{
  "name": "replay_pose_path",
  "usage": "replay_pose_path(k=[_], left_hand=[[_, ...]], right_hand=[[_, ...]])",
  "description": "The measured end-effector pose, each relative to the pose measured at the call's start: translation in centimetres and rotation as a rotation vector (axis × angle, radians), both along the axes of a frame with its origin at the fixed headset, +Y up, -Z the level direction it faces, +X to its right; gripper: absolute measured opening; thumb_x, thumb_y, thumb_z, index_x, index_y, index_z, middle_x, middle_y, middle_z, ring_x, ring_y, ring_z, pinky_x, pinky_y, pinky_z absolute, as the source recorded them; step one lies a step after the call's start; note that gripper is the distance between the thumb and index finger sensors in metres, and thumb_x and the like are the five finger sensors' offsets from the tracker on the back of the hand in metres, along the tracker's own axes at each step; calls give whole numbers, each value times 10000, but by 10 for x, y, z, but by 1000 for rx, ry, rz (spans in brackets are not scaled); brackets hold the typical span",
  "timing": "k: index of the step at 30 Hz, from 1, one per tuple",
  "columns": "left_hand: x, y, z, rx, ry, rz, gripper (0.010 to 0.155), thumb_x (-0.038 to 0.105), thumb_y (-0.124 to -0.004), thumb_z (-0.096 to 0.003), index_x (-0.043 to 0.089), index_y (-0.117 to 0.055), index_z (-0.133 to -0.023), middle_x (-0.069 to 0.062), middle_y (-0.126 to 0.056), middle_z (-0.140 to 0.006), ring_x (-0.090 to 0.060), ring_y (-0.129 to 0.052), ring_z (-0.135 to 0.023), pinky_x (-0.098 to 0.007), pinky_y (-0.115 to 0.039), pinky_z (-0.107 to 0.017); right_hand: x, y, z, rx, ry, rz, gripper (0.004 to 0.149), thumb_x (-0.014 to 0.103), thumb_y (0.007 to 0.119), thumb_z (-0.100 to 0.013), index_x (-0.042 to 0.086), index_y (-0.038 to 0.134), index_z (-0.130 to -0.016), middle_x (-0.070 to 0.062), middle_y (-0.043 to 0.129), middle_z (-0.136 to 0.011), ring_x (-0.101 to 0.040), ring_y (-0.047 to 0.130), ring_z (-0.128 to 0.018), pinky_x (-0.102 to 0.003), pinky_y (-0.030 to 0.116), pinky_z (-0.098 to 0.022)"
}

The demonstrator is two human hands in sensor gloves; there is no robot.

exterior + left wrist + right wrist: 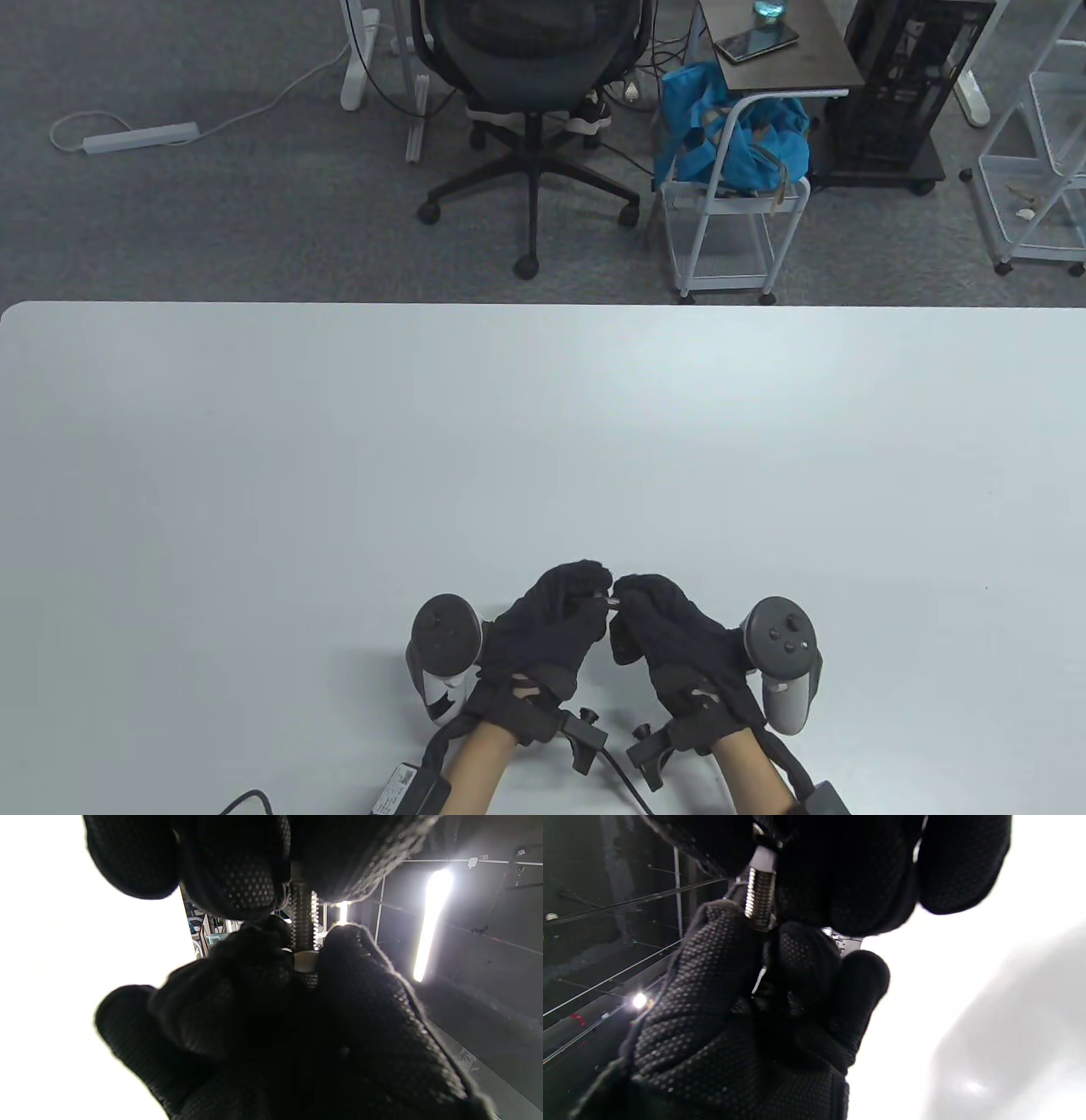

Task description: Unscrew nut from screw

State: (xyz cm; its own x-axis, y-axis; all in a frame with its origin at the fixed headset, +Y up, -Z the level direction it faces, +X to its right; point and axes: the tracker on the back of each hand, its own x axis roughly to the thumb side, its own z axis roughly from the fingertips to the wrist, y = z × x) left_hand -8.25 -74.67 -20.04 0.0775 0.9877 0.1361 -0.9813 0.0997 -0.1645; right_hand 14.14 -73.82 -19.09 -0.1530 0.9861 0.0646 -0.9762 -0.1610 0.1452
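My two gloved hands meet above the white table [543, 441] near its front edge. A silver threaded screw [609, 599] spans the small gap between them. My left hand [592, 594] pinches one end of the screw. In the left wrist view its fingertips [237, 887] close on the screw [303, 921] from above. My right hand [628, 596] pinches the nut. The nut [306, 961] sits on the thread between the right hand's fingers [365, 976]. In the right wrist view the nut [763, 857] shows at the top, with the thread [760, 899] running down into the left hand's fingers [721, 942].
A black office chair [530, 76] and a white cart with a blue bag [734, 144] stand on the floor beyond the table's far edge. A black cable [246, 802] and a small box [394, 785] lie at the table's front edge by my left wrist.
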Motion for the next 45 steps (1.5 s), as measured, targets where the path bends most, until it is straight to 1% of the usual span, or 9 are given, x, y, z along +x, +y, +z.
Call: replay_pose_path(k=[13, 16, 18, 19, 21, 23, 25, 36, 45], left_hand=[[-1, -1, 0, -26, 6, 15, 475, 408, -824, -497, 214, -798, -930, -137, -912, -785, -203, -984, -434, -538, -839, -484], [-2, 0, 0, -24, 7, 26, 472, 401, -828, -497, 217, -794, -930, -138, -908, -794, -204, -984, -442, -538, -838, -488], [-2, 1, 0, -11, -5, 32, 466, 382, -835, -497, 234, -787, -937, -146, -886, -826, -214, -978, -469, -546, -827, -506], [-2, 2, 0, -6, -5, 30, 463, 373, -841, -495, 247, -786, -937, -148, -877, -839, -217, -976, -484, -550, -822, -515], [-1, 4, 0, 10, -18, 26, 458, 353, -854, -490, 265, -791, -934, -156, -871, -855, -222, -978, -501, -553, -822, -523], [1, 5, 0, 20, -35, 3, 454, 330, -860, -483, 274, -804, -931, -165, -878, -863, -225, -988, -507, -556, -826, -523], [2, 6, 1, 30, -19, -35, 451, 329, -854, -480, 277, -810, -925, -163, -885, -855, -223, -991, -500, -554, -832, -518], [0, 3, 0, 3, -10, -8, 472, 391, -816, -503, 220, -782, -942, -149, -892, -815, -202, -983, -454, -539, -838, -494], [-1, 2, 0, -14, 5, 13, 483, 415, -816, -500, 198, -797, -931, -136, -921, -775, -190, -995, -416, -527, -855, -470]], right_hand=[[1, 6, 2, 89, -10, -17, 470, 322, 793, -539, 229, 737, -996, -143, 813, -892, -381, 881, -723, -614, 737, -585], [0, 5, 1, 66, 15, -43, 621, 316, 795, -537, 146, 576, -1091, -161, 773, -938, -396, 854, -762, -630, 717, -595], [1, 1, 1, 0, 42, -45, 727, 439, 754, -554, 83, 478, -1125, -210, 713, -992, -447, 806, -805, -656, 679, -602], [2, -2, 1, -21, 29, -49, 758, 512, 710, -563, 50, 482, -1120, -229, 732, -976, -466, 819, -782, -662, 685, -583], [5, -9, 1, -110, -28, -60, 767, 582, 647, -563, -26, 641, -1029, -244, 885, -812, -480, 912, -619, -673, 725, -496], [6, -11, -1, -132, 27, -44, 707, 581, 617, -567, -19, 796, -895, -168, 989, -622, -401, 995, -445, -632, 792, -425], [5, -9, -1, -133, 21, -59, 609, 519, 634, -580, 5, 812, -853, -93, 996, -536, -330, 1002, -378, -593, 818, -425], [2, 6, -1, 34, 25, -34, 514, 363, 759, -548, 105, 697, -989, -128, 899, -725, -328, 942, -568, -599, 771, -548], [3, 11, 1, 98, 12, 7, 473, 322, 793, -538, 190, 731, -987, -130, 856, -839, -369, 913, -680, -612, 748, -581]])
